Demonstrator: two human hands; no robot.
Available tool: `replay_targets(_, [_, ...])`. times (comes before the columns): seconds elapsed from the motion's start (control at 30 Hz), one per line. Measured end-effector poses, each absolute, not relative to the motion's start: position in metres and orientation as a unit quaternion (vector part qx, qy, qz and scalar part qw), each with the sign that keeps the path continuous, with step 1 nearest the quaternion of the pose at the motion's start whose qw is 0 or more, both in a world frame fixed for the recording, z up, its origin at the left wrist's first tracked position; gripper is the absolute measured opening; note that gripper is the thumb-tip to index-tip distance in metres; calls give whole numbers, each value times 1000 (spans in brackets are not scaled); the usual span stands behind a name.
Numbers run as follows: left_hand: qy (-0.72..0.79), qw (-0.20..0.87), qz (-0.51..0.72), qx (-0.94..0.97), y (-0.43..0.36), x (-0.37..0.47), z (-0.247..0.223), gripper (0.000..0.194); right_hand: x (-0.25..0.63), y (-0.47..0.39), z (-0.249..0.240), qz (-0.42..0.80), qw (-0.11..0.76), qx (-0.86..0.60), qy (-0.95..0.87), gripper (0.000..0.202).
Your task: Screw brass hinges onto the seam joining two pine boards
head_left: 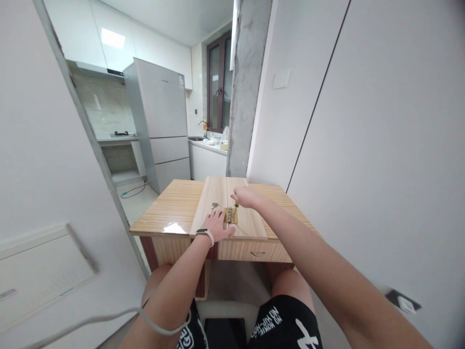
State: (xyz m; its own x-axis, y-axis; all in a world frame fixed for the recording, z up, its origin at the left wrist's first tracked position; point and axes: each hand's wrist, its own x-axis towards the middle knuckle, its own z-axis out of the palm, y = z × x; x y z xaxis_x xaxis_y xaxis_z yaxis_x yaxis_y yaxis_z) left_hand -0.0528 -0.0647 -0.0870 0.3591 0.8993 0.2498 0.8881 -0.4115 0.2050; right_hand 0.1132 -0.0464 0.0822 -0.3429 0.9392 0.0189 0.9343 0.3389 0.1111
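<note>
Two pale wooden boards (210, 194) lie side by side on the desk, with a brass hinge (230, 215) across the seam between them. My left hand (217, 227) rests spread on the boards, its fingertips beside the hinge and its thumb just below it. My right hand (245, 197) is closed around the handle of a screwdriver (236, 205), whose shaft points down to the right half of the hinge. The tip's exact contact is too small to make out. Small dark screws (215, 205) lie in a group on the left board.
The desk (163, 208) has a drawer (257, 252) under its front edge, above my knees. A grey cable (90, 321) crosses by my left forearm. Beyond stand a fridge (165, 106) and a kitchen counter (207, 145); a white wall (363, 145) rises at the right.
</note>
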Motion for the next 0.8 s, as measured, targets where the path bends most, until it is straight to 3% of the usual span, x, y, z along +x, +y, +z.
replay_targets(0.6, [536, 5, 166, 827, -63, -54, -91, 81, 115, -49, 88, 35, 27, 507, 861, 15])
replay_targets(0.8, [539, 8, 162, 827, -64, -53, -88, 80, 109, -57, 93, 50, 39, 569, 820, 53])
